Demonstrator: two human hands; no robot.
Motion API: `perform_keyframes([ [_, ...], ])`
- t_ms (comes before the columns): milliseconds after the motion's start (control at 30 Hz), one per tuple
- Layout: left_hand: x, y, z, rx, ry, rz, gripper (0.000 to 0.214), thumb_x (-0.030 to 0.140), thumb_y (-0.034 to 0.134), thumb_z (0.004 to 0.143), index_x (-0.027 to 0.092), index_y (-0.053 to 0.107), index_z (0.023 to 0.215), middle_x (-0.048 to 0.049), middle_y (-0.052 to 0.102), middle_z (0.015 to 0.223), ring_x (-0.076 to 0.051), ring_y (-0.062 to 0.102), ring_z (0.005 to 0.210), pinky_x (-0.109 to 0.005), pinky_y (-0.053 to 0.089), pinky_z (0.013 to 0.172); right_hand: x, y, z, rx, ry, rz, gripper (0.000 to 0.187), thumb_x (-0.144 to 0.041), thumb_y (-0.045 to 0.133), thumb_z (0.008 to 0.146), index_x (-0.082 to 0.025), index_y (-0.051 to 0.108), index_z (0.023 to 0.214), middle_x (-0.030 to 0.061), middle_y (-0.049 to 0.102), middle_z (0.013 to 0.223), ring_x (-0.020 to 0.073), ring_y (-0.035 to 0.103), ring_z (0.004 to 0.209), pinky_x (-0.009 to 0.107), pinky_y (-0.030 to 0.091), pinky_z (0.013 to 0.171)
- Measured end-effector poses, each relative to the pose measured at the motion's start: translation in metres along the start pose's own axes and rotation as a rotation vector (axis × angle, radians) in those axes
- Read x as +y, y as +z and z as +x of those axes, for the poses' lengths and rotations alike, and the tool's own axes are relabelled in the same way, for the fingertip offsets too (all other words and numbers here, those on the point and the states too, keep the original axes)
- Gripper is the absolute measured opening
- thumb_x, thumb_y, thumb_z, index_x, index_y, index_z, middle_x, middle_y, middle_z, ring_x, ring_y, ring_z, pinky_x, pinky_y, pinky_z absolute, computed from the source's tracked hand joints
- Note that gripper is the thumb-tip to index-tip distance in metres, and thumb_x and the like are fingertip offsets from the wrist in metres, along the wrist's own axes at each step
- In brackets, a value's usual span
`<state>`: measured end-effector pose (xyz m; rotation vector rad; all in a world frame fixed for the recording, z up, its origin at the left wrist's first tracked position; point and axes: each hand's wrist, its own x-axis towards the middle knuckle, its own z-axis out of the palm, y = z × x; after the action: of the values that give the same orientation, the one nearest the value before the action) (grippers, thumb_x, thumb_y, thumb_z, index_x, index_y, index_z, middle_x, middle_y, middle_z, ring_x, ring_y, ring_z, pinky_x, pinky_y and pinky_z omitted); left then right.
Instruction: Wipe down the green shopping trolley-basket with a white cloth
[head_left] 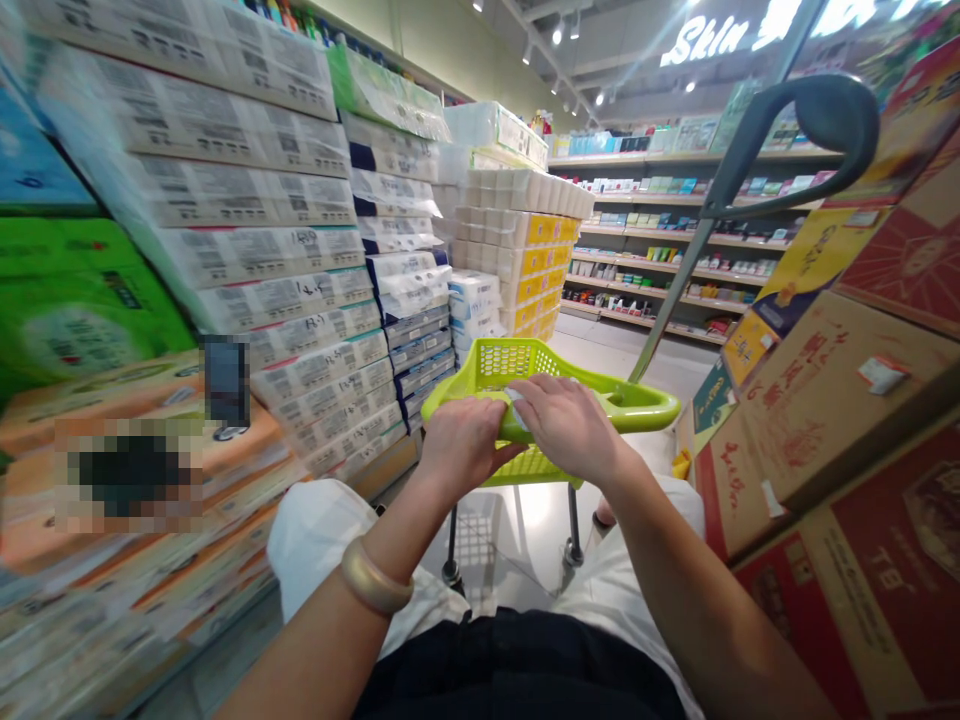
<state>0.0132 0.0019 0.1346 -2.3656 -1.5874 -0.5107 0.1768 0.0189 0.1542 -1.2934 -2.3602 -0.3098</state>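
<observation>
A lime-green plastic shopping cart (517, 352) with perforated walls stands in front of my knees. My left hand (466, 440) is closed round the near edge of its green rim. Across the same rim lies my right hand (566, 425), its fingers pressed together over a small crumpled white tissue (517, 405). Most of the tissue is hidden under those fingers. The two hands almost meet at the tissue. To the right, the cart's rim widens into a rounded loop (645, 408).
Tall stacks of wrapped paper packs (300, 240) line the left side, with orange packs (247, 470) nearer. Cardboard cartons (832, 400) crowd the right. A metal pole with a grey handle (795, 150) slants up behind the cart. Stocked shelves (645, 205) stand beyond.
</observation>
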Motion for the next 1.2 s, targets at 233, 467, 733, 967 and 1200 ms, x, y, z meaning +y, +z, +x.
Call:
perform_keyframes([
  [233,-0.002,-0.001,-0.002,0.006,0.028,-0.005,0.036,0.055,0.058,0.08,0.019,0.061,0.085,-0.0067,0.069,0.085,-0.024,0.063,0.081,-0.032,0.041,0.067,0.02,0.017,-0.042,0.207,0.027,0.025,0.039,-0.038,0.04,0.098,-0.026,0.05,0.134,0.0072,0.055,0.131,0.023,0.047,0.122,0.039,0.034,0.104],
  [467,-0.003,0.001,-0.003,0.03,0.046,-0.001,0.035,0.054,0.057,0.081,0.019,0.061,0.086,-0.0066,0.068,0.085,-0.024,0.062,0.08,-0.033,0.041,0.067,0.012,0.034,-0.051,0.362,0.142,0.0,0.039,-0.035,0.041,0.097,-0.023,0.051,0.133,0.0082,0.054,0.131,0.0262,0.04,0.127,0.045,0.029,0.109],
  [733,-0.008,0.002,-0.004,0.07,0.061,-0.015,0.037,0.055,0.057,0.081,0.019,0.062,0.086,-0.0065,0.068,0.08,-0.023,0.062,0.078,-0.032,0.04,0.067,0.004,0.036,-0.045,0.328,0.005,0.008,0.041,-0.039,0.053,0.093,-0.028,0.051,0.133,0.0035,0.056,0.132,0.0223,0.043,0.126,0.039,0.028,0.11],
  [967,-0.008,0.002,-0.002,0.076,0.08,0.0,0.033,0.052,0.062,0.079,0.019,0.061,0.082,-0.0055,0.069,0.082,-0.023,0.062,0.077,-0.031,0.04,0.064,0.044,0.035,-0.066,0.445,0.082,-0.021,0.041,-0.038,0.049,0.095,-0.024,0.051,0.133,0.0063,0.056,0.13,0.0252,0.046,0.122,0.04,0.034,0.103],
  [1200,-0.009,0.006,-0.003,0.129,0.077,-0.001,0.037,0.055,0.057,0.082,0.018,0.062,0.085,-0.0057,0.069,0.08,-0.022,0.062,0.075,-0.031,0.039,0.064,0.003,0.038,-0.042,0.374,-0.04,0.004,0.038,-0.036,0.053,0.093,-0.027,0.053,0.13,0.0034,0.058,0.129,0.0222,0.046,0.125,0.039,0.029,0.11],
])
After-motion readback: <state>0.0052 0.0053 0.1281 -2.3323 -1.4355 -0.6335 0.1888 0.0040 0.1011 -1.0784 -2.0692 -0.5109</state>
